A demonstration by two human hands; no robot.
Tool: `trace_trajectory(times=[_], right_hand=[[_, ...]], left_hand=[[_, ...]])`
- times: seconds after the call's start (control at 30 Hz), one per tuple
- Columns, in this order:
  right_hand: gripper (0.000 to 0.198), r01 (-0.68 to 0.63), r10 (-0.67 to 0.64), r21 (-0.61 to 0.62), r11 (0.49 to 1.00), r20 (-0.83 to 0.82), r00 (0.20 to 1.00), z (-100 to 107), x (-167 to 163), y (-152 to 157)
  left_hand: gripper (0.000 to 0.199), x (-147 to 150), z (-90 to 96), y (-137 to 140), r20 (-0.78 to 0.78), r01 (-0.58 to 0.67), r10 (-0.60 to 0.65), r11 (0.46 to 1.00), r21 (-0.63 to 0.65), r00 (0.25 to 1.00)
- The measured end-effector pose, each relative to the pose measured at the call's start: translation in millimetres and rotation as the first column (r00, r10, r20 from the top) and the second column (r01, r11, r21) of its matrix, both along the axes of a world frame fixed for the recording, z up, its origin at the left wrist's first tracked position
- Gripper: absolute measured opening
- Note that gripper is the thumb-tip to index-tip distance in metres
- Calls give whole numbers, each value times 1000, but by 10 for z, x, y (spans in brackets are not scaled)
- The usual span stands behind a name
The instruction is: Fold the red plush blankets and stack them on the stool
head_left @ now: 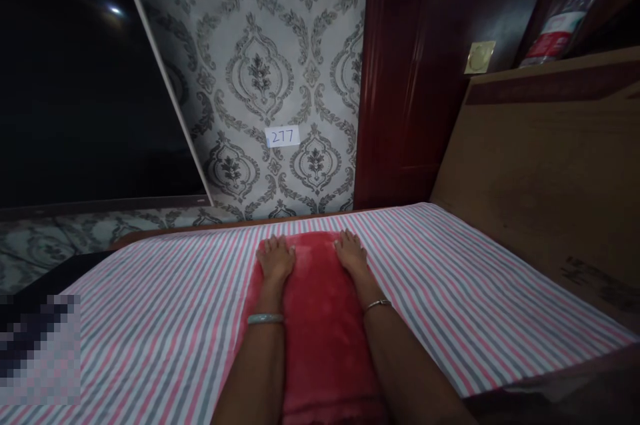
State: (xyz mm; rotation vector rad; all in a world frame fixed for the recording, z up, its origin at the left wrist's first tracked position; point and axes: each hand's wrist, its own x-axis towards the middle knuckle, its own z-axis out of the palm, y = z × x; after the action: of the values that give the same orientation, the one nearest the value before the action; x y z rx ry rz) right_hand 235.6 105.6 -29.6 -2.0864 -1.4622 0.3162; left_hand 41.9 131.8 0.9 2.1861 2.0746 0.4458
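Note:
A red towel (323,318) lies lengthwise on a striped cloth (175,298), running from the near edge toward the wall. My left hand (276,258) rests flat on the towel's far left corner, fingers spread. On the far right corner lies my right hand (351,253), also flat with its fingers apart. Neither hand grips anything. Both forearms reach along the towel's sides and cover parts of its edges. The towel looks smooth and flat between the hands, with a band across its near end.
Behind the cloth stands a patterned wall with a paper label (283,136) reading 277. A dark screen (90,91) is at the left. At the right, a large cardboard box (545,165) borders the cloth, with a red-capped plastic bottle (565,21) above it.

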Motion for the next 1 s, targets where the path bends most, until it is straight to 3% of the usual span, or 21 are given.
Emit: trace_trajectory(times=[0.23,0.53,0.7,0.77,0.87,1.0], right_hand=[[53,121,-120,6,993,-82,989,10,78,33],[55,228,-237,-64,972,-238,942,30,195,85],[51,216,-225,-65,974,-332,916,22,242,119],[48,202,-206,-51,978,-373,904,10,255,114],[46,198,-194,-34,980,-425,884,-2,278,123],[45,219,-202,-16,976,-465,862,27,324,240]], left_hand=[[51,-427,-5,60,104,-192,202,976,-103,974],[51,-424,-2,43,271,-199,198,980,-27,942],[53,-401,52,-17,378,-232,215,973,-1,900],[55,-355,158,-22,428,-234,196,971,39,882],[52,-157,391,85,531,-143,65,984,108,845],[37,397,610,381,712,36,-115,991,126,693]])
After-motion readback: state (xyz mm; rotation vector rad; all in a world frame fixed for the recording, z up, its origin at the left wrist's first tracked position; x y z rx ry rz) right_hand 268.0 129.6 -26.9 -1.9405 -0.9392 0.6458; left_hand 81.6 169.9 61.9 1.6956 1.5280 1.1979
